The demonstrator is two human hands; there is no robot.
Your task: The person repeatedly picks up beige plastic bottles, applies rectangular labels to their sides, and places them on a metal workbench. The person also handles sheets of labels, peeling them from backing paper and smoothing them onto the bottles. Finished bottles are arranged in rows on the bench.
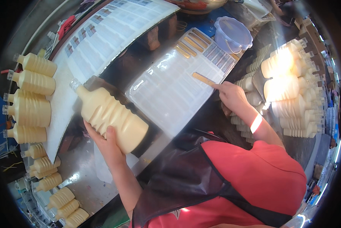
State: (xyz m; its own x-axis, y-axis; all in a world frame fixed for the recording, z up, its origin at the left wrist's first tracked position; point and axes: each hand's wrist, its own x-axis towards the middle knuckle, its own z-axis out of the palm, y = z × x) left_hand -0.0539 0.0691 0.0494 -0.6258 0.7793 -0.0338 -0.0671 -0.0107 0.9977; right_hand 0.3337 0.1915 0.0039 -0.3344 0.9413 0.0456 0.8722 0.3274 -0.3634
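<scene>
My left hand (110, 145) grips a cream plastic bottle (113, 116) around its lower body; the bottle is tilted, its clear neck towards the upper left. My right hand (230, 92) touches the near end of a gold label strip (203, 79), which lies at an angle over the right part of a sheet of labels under clear film (170, 94). More gold strips (193, 44) lie in rows at the far end of that sheet, beside blue patterned labels (219, 57).
A white board with printed labels (102, 48) slopes at the upper left. Cream bottles (33, 82) line the left side, and many more (292, 99) are stacked at the right. A pale blue bucket (233, 34) stands beyond the sheet. Brick pieces (153, 38) lie under the board's edge.
</scene>
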